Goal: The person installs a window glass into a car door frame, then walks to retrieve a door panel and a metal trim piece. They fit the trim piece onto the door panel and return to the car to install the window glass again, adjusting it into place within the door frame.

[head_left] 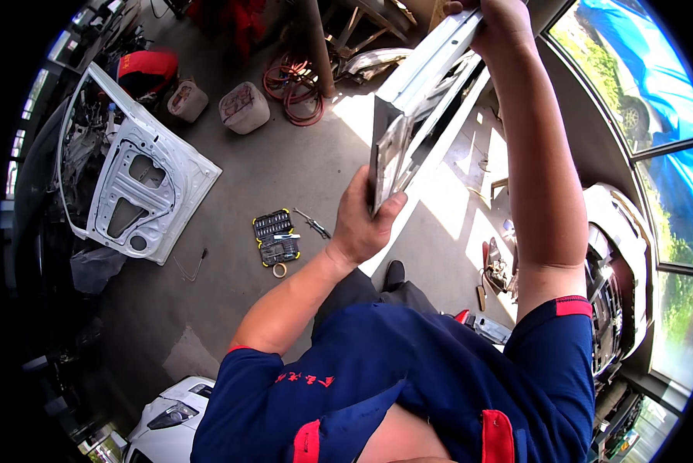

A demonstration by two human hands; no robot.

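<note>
In the head view, I find both hands engaged on one item, a long white panel (433, 58) with metal fittings along its edge. It is raised off the floor (231, 309) in front of the person and tilted, its near end lower left and its far end at the top edge.

I record the left hand (364, 221) as closed on the near end, thumb on the side toward the person. The right hand (505, 29) is gripping the far end from the right, arm extended; some of its fingers I cannot make out.

On the floor below and to the left, I note an open tool case (275, 238), a ring of tape (279, 271) just beside it and a slim tool (312, 223) to its right. Further left, a white door shell (178, 181) stands tilted. Beyond, I observe two pale tubs (245, 108) near a coiled red hose (294, 92). A white car (169, 413) shows at lower left.
</note>
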